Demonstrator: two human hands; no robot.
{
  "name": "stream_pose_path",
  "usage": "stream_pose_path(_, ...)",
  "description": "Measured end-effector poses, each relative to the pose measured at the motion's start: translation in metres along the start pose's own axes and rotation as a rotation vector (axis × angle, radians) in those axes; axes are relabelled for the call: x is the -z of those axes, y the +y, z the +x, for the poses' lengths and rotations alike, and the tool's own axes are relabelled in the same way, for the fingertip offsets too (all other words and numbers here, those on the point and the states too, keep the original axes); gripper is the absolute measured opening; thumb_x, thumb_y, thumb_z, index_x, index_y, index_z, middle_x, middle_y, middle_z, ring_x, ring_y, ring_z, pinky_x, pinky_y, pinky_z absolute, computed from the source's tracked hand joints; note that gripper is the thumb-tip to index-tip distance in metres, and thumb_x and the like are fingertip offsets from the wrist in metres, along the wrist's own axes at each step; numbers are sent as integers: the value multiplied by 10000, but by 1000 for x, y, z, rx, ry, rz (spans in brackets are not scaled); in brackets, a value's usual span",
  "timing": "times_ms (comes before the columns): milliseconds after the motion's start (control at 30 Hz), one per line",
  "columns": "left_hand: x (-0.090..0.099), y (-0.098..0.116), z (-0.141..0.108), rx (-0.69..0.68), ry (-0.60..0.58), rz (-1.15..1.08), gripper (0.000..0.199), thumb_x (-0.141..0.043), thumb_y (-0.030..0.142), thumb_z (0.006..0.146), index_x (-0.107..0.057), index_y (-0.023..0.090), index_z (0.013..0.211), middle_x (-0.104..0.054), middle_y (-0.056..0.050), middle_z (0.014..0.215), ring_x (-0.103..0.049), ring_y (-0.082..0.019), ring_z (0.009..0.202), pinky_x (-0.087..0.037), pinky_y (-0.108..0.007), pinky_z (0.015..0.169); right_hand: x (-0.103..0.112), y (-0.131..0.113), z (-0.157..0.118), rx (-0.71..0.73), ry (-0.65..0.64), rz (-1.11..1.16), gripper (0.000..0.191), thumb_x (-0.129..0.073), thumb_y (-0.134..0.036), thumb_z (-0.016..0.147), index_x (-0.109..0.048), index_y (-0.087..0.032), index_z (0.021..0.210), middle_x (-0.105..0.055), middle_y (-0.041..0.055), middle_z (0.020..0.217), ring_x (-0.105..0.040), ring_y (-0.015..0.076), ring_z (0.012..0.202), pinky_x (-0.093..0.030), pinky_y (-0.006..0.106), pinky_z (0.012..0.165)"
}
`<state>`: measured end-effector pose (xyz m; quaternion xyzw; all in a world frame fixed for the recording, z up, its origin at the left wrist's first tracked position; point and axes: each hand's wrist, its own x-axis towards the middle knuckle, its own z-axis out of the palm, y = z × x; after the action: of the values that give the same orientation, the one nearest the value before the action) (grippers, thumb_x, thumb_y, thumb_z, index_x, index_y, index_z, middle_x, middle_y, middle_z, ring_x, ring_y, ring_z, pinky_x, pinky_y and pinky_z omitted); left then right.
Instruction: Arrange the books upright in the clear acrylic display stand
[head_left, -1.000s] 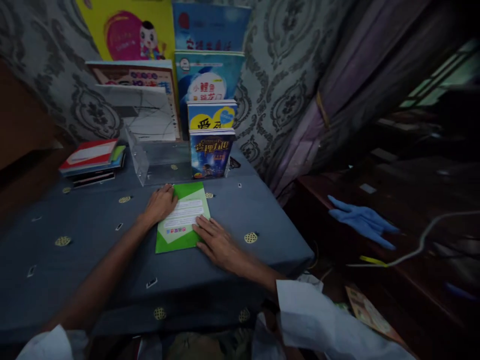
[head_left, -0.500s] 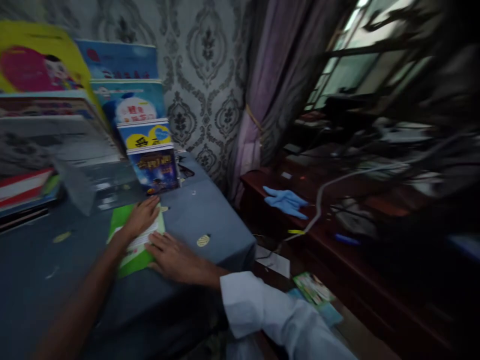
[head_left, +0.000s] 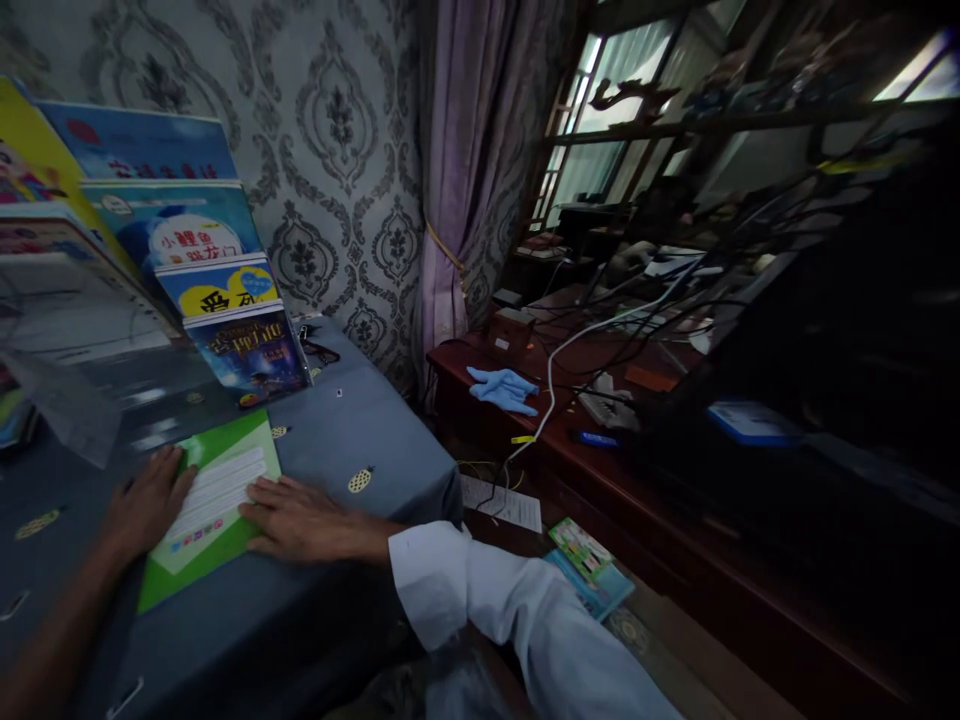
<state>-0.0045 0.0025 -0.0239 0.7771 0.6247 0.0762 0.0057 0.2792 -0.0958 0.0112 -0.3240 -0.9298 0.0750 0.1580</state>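
Since the green book (head_left: pixel 199 505) lies flat on the bench (head_left: pixel 397 430), near the front edge and just in front of the clear stand (head_left: pixel 79 410), the step reads as steadying it by hand. Looks closed, pale text panel up, skewed to the view.

Left hand (head_left: pixel 154 500): palm down, fingers loosely extended, lying over the book's left edge, thumb out on the cover. Nothing gripped. Right hand (head_left: pixel 296 520): palm down, fingers straight and slightly parted, tips on the right edge, rest of the hand off the book. Nothing gripped there either. Can't tell how hard either one presses.

To do it well: light, even pressure both sides. Book sits on cloth, so a one-sided push would likely swing it or ruck the cloth. Keep fingertips near the edges so the cover stays visible and doesn't bow. Square it with small opposed nudges, not one shove.

Watch the far end: the stand's side panel is close by the left hand, and the dark blue book (head_left: pixel 251 360) stands just past the book's far edge. Easy to bump. Glasses (head_left: pixel 321 352) are behind that, clear of both hands.
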Motion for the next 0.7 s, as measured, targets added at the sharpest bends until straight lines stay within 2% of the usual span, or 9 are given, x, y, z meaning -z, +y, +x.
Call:
stream_pose_path(100, -5, 6, 2, 91, 26, -12, 705, -68, 578, 992, -90, 266, 1623, -254, -58, 1658, -268, -268, 1535, -261, -588, 1204, -9, 11, 5, -23, -19, 84, 407, -555, -433, 1004, -574, -150, 1297, -551, 130, 1486, -442, 236, 1435, -363, 397, 1188)
stream_pose_path(200, -10, 6, 8, 76, 5, 6, 724, -110, 500, 1005, -282, 90, 1575, -275, -170, 1642, -262, -313, 1535, -249, -606, 1204, -20, 28, 18, -96, -20, 170, 458, -549, -460, 995, -552, -163, 1344, -508, 132, 1533, -403, 241, 1466, -357, 424, 1190)
stream_pose_path(267, -12, 5, 10, 54, -9, 21, 714, -151, 463, 1008, -333, 32, 1547, -284, -212, 1634, -265, -336, 1531, -250, -608, 1201, -25, 40, 33, -172, -26, 179, 477, -543, -435, 996, -524, -151, 1379, -470, 145, 1563, -377, 242, 1483, -337, 436, 1201)
stream_pose_path(400, -7, 13, 6, 74, -9, 43, 687, -161, 424, 1007, -358, 35, 1538, -308, -201, 1631, -280, -312, 1529, -269, -583, 1198, -22, 64, 70, -257, -62, 141, 434, -491, -368, 1018, -516, -132, 1382, -452, 160, 1572, -357, 237, 1495, -278, 446, 1226)
stream_pose_path(500, 0, 24, 0, 97, 8, 56, 672, -164, 417, 1005, -388, 57, 1526, -330, -182, 1627, -295, -297, 1525, -291, -566, 1191, -15, 75, 93, -317, -79, 128, 483, -445, -368, 1033, -466, -105, 1437, -383, 176, 1613, -304, 245, 1522, -245, 461, 1239)
stream_pose_path(600, 5, 30, -4, 94, 45, 53, 667, -159, 408, 1009, -413, 52, 1512, -342, -182, 1622, -318, -299, 1515, -311, -554, 1184, -13, 78, 105, -393, -40, 98, 563, -409, -385, 1039, -387, -70, 1505, -313, 178, 1644, -230, 237, 1549, -181, 459, 1264)
stream_pose_path(700, 8, 32, -6, 102, 57, 59, 666, -149, 404, 1016, -420, 50, 1511, -341, -175, 1624, -323, -295, 1513, -326, -534, 1181, -17, 77, 107, -410, -11, 71, 592, -389, -388, 1040, -358, -49, 1525, -305, 176, 1647, -211, 230, 1555, -147, 444, 1273)
